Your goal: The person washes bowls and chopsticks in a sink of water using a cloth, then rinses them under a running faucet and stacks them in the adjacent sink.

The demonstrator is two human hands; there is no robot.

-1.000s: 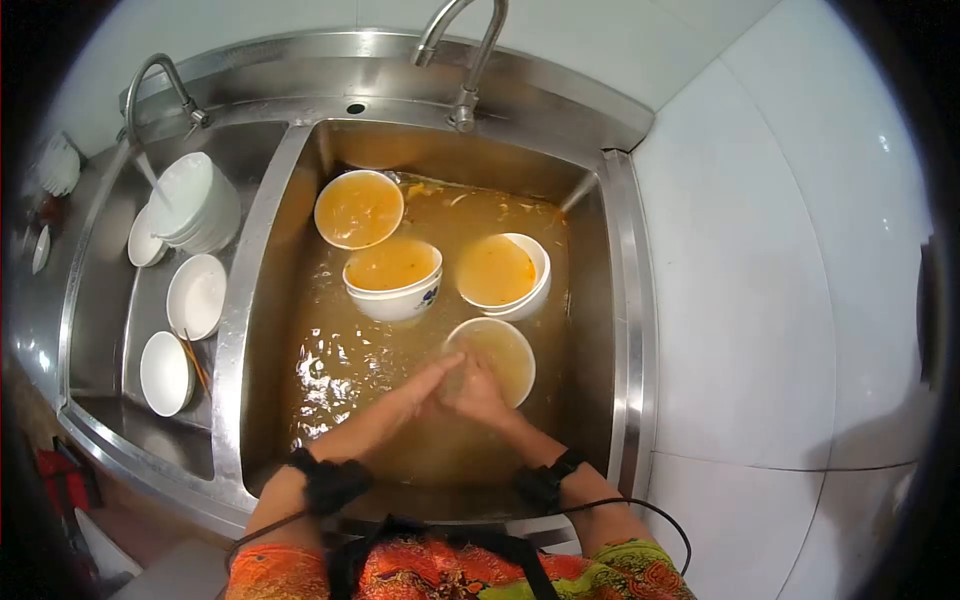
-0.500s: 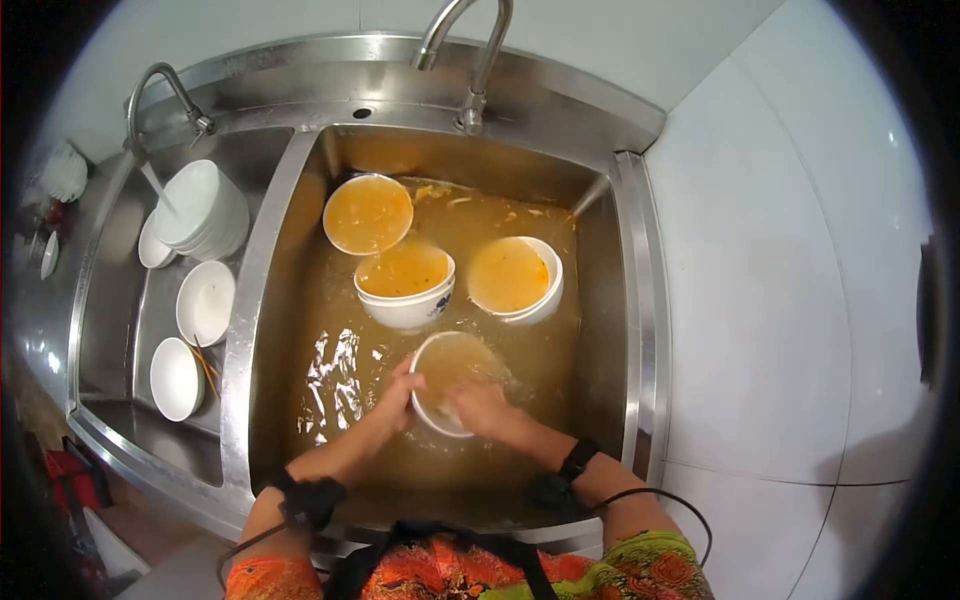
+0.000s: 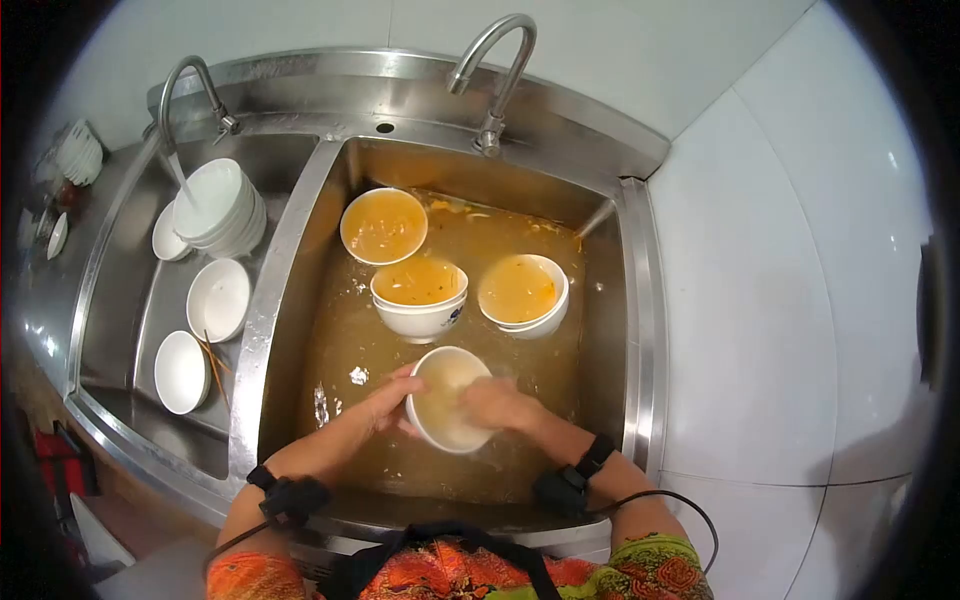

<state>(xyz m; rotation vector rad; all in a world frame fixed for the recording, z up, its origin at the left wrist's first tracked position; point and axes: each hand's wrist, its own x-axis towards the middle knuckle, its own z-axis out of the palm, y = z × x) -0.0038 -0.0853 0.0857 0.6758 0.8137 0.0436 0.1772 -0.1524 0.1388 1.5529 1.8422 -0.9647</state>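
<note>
In the murky water of the large sink basin (image 3: 290,400), a white bowl (image 3: 432,432) is held tilted, with cloudy liquid inside. My left hand (image 3: 395,402) grips its left rim, thumb over the edge and fingers beneath. My right hand (image 3: 497,404) reaches inside over the right rim; motion blur hides its fingers and anything in them. Just beyond float two nested white bowls (image 3: 415,322) with a blue mark, full of orange broth. Another nested pair (image 3: 551,316) sits to the right, and a broth-filled bowl (image 3: 347,238) lies at the back left.
Left of the divider (image 3: 270,300), the smaller basin holds a stack of white bowls (image 3: 243,222), several single bowls (image 3: 182,372) and orange-brown chopsticks (image 3: 214,362). Water runs from the left faucet (image 3: 188,64) onto the stack. A second faucet (image 3: 513,62) arches over the large basin's back edge.
My right hand has kept moving inside the bowl, which now sits slightly lower in view. My left hand still holds the rim. The whole view has shifted a little.
</note>
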